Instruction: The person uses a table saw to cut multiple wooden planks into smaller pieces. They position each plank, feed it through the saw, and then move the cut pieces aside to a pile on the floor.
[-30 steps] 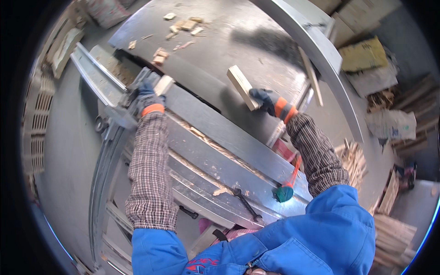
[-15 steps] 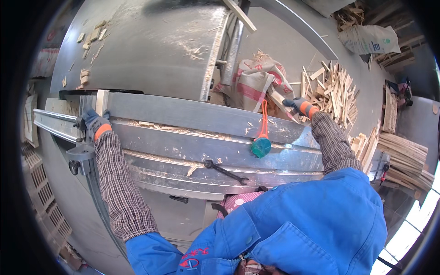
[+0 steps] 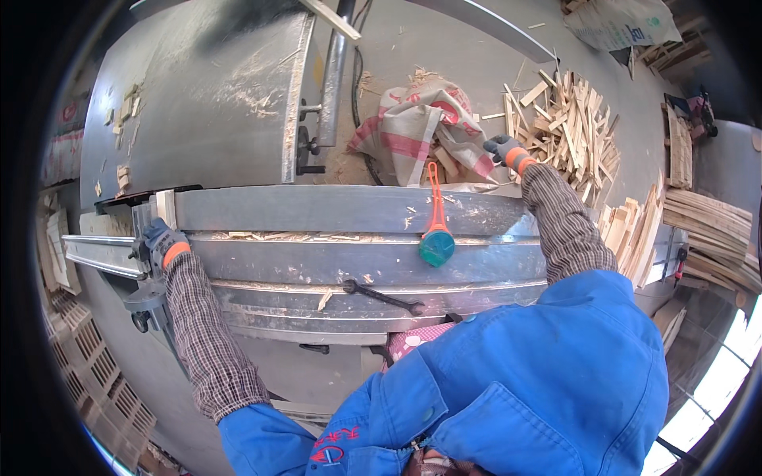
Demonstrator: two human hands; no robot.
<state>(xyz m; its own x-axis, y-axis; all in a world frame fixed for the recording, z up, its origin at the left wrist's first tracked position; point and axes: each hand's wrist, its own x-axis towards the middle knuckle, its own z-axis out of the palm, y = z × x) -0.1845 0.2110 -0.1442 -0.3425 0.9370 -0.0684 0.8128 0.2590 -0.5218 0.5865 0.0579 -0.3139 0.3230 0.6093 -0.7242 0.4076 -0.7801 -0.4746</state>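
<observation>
My left hand [image 3: 163, 240], in a dark grey glove with an orange cuff, is closed at the lower end of a short wooden strip [image 3: 166, 209]. The strip stands against the metal fence [image 3: 107, 252] at the left end of the sliding saw table [image 3: 317, 208]. Out to the right, my right hand [image 3: 506, 151], gloved alike, hangs beside a white and red woven sack [image 3: 409, 127] with its fingers apart and nothing visible in them. Pieces of wood show in the sack's mouth. Nearer me on the table lie a teal disc-shaped tool with an orange loop [image 3: 436, 247] and a dark open-ended wrench [image 3: 382, 297].
Beyond the sliding table, the large metal saw top [image 3: 206, 103] carries small offcuts and sawdust. A heap of wood strips [image 3: 567, 131] lies on the floor right of the sack. Stacked boards [image 3: 706, 230] are at the far right, slatted crates [image 3: 99, 361] at lower left.
The sliding table has shifted against the saw top, whose edge now appears further left. My right hand has left a piece of wood at the sack. My left hand stays at the strip.
</observation>
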